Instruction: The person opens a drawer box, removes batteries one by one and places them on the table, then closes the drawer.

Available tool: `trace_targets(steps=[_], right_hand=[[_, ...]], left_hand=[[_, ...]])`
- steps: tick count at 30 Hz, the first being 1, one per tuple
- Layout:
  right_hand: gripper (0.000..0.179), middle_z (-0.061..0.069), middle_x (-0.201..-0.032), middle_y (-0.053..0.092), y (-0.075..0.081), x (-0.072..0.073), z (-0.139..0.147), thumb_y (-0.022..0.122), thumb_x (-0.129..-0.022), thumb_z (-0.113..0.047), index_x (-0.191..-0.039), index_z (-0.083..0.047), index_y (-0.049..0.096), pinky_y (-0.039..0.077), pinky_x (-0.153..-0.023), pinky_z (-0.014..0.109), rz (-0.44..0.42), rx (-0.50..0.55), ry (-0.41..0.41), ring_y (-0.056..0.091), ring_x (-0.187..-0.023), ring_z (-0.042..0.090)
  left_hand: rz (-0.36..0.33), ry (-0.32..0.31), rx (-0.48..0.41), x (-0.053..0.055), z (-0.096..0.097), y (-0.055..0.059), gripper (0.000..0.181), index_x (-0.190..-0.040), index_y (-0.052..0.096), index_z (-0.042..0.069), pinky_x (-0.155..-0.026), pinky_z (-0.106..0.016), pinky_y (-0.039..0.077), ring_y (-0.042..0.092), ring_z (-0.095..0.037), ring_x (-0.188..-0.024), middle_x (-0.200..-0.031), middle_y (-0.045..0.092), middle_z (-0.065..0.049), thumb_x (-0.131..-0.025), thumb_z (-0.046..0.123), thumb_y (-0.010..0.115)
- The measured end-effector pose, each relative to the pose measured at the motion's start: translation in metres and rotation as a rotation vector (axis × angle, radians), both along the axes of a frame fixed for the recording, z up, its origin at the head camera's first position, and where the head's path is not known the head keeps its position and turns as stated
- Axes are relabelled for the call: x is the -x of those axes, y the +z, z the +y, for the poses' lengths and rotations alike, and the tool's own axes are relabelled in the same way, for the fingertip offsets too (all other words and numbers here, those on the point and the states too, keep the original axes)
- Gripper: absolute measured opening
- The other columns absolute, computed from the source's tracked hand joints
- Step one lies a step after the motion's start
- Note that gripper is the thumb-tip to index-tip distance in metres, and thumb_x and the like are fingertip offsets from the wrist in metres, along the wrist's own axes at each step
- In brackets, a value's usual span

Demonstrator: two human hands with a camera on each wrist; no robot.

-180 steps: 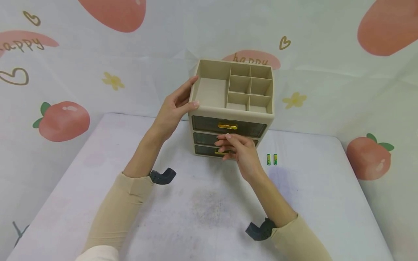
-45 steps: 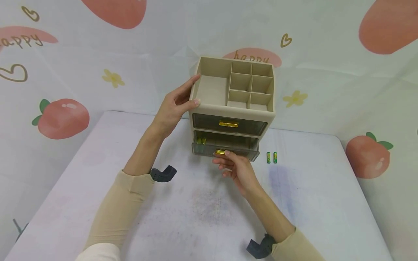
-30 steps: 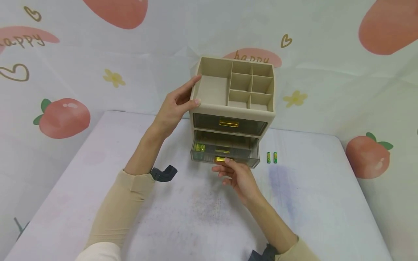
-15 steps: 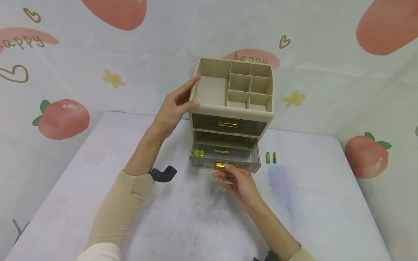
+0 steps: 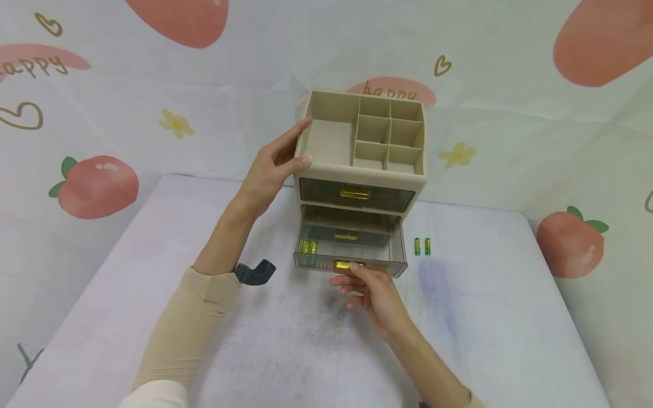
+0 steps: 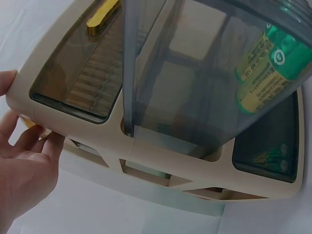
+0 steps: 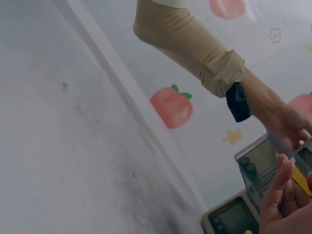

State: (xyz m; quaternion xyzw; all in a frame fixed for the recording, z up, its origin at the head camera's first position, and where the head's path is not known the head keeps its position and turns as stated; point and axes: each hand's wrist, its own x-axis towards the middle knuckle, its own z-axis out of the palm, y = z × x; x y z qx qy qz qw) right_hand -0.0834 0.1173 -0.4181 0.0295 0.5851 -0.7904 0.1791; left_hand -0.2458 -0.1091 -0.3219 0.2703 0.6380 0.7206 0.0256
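A beige desktop drawer organizer [image 5: 357,174] stands at the back of the table. My left hand [image 5: 267,173] grips its upper left edge, thumb on the front rim and fingers along the side. The smoky clear middle drawer [image 5: 318,262] is pulled well out. My right hand [image 5: 380,294] pinches its gold handle [image 5: 342,264] between thumb and fingers. Two green-and-yellow batteries [image 6: 273,68] lie side by side in the drawer's left end. Through its floor the bottom drawer's handle [image 5: 347,237] shows; the top drawer [image 5: 326,191] is closed.
Two more green batteries [image 5: 422,246] lie on the table [image 5: 490,294] to the right of the organizer. The organizer's top has one large compartment [image 5: 331,141] and several small ones. Behind it hangs a white cloth [image 5: 245,85] printed with peaches.
The right hand has taken hold of the middle drawer's handle and drawn the drawer toward the body, bringing the batteries inside into sight. The left hand has stayed on the organizer.
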Motion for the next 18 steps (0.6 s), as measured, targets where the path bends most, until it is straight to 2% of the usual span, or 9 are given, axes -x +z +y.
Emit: trace_targets(steps=[8,18], right_hand=[[0.03,0.006,-0.089,0.076,0.0,-0.006,-0.002,0.058,-0.1,-0.028,-0.103,-0.002,0.072,0.051,-0.054,0.021,-0.019,0.027,0.002,0.062,-0.07,0.011],[0.029,0.006,-0.09,0.076,-0.001,-0.011,-0.004,0.058,-0.101,-0.028,-0.104,-0.003,0.072,0.051,-0.053,0.02,-0.027,0.049,0.012,0.062,-0.07,0.011]], left_hand=[[-0.012,-0.002,-0.005,0.0,0.0,0.0,0.062,-0.154,0.039,0.014,-0.111,-0.038,0.035,0.033,-0.025,-0.144,-0.16,0.031,-0.007,-0.097,0.001,0.058],[-0.01,0.016,0.021,0.0,-0.001,0.0,0.061,-0.154,0.039,0.016,-0.108,-0.036,0.037,0.037,-0.023,-0.141,-0.159,0.032,-0.006,-0.097,0.002,0.058]])
